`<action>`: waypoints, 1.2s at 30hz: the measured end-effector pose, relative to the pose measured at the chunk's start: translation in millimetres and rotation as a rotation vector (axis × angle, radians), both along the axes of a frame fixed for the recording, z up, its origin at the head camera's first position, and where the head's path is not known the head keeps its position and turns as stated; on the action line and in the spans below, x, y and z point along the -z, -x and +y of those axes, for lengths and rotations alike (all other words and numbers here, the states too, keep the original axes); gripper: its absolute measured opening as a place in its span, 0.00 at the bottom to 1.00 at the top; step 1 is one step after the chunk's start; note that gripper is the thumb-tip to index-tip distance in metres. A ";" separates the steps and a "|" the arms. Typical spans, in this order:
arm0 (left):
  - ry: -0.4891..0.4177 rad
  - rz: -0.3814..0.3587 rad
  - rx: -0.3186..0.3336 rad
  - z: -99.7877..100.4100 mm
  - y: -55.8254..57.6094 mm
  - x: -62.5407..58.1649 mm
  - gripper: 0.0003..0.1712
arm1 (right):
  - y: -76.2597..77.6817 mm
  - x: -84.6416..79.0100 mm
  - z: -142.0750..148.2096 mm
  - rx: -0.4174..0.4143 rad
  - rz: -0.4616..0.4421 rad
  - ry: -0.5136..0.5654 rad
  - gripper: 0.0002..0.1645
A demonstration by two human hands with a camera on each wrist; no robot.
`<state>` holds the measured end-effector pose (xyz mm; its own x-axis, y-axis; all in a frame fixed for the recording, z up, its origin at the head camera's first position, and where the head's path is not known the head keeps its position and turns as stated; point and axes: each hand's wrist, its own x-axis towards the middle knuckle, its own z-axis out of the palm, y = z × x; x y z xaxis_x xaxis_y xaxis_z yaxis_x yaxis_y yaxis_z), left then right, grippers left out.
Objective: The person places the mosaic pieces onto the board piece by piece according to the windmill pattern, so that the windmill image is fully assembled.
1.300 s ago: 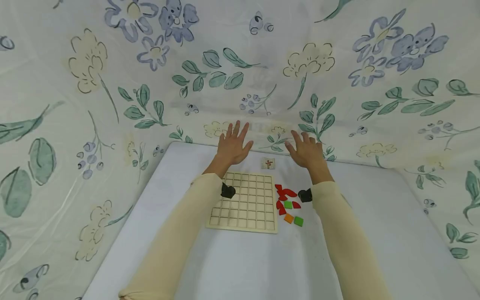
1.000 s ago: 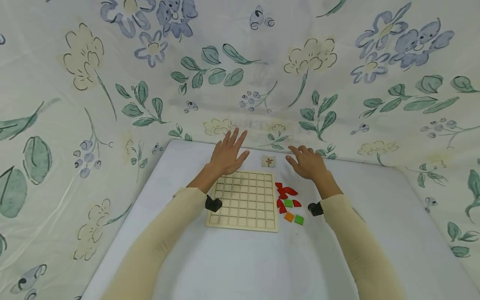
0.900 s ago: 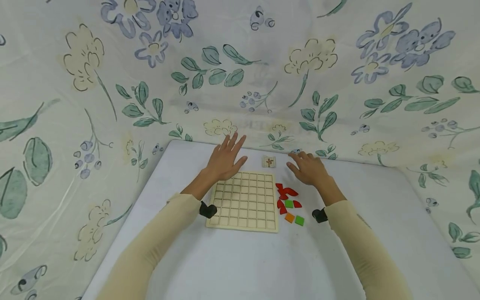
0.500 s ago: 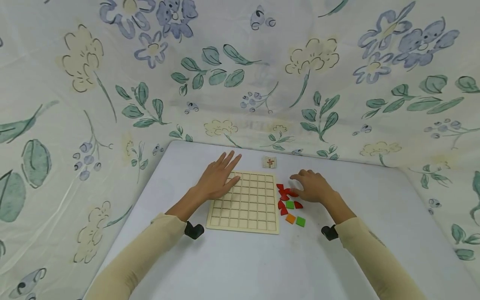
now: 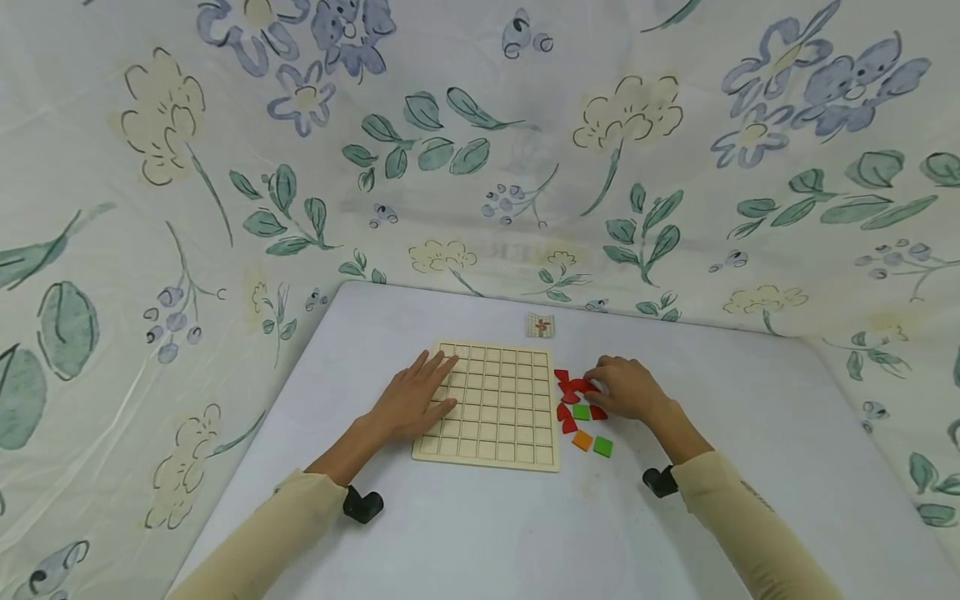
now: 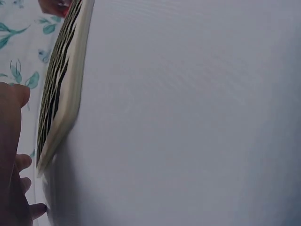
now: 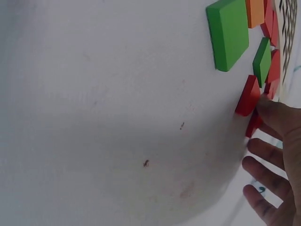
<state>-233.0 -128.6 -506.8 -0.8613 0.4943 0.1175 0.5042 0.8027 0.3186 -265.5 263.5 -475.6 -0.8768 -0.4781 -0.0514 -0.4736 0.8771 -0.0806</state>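
Observation:
My left hand [image 5: 411, 398] lies with straight, spread fingers over the left side of a pale wooden grid board [image 5: 502, 417]. The left wrist view catches that board's edge [image 6: 77, 89] with several fingers beside it. Just right of the board, my right hand [image 5: 632, 390] pinches a petal-shaped red tile [image 7: 254, 124] between thumb and index finger, its other fingers loosely bent. Part of this tile is hidden by the thumb. Around it are several more red tiles [image 5: 567, 425], a green tile [image 5: 581, 412], an orange tile [image 5: 582, 440] and a second green tile [image 5: 603, 447].
A small patterned card [image 5: 540, 325] lies behind the board on the white table [image 5: 480, 533]. Floral cloth [image 5: 480, 192] hangs along the table's back and left. Black camera mounts [image 5: 363, 505] sit at both wrists.
Both hands have come back from the far table edge and down. The left has settled over the board's left side; the right has reached the red tiles and taken hold of one.

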 end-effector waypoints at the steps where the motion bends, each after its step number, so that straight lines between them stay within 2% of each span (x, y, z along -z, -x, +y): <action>1: 0.005 -0.008 -0.008 -1.5 -1.6 2.6 0.41 | 0.3 0.2 -0.7 -0.002 -0.002 0.005 0.18; 5: -0.010 -0.015 -0.017 -5.5 -5.7 9.5 0.41 | 2.3 1.3 -3.0 0.010 -0.003 0.012 0.16; 11: -0.006 -0.004 -0.018 -5.5 -7.2 12.4 0.41 | 3.2 0.3 -5.9 0.013 -0.034 0.069 0.21; 16: 0.001 0.007 -0.016 -4.5 -7.4 14.1 0.41 | 3.3 0.6 -8.6 0.035 -0.056 0.101 0.16; 24: 0.010 0.023 -0.030 -6.6 -7.5 21.3 0.41 | 5.8 0.2 -15.8 0.031 -0.077 0.105 0.20; 29: -0.008 0.029 -0.027 -7.5 -7.2 24.5 0.41 | 8.7 3.8 -18.0 0.066 -0.098 0.101 0.17; 36: 0.006 0.026 -0.031 -7.0 -8.1 21.7 0.41 | 9.0 6.6 -17.8 0.137 -0.135 0.181 0.14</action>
<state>-224.9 -135.7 -528.5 -0.8730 0.4680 0.1372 0.4869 0.8201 0.3005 -274.4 245.7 -482.2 -0.9248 -0.3679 -0.0969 -0.3259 0.8976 -0.2969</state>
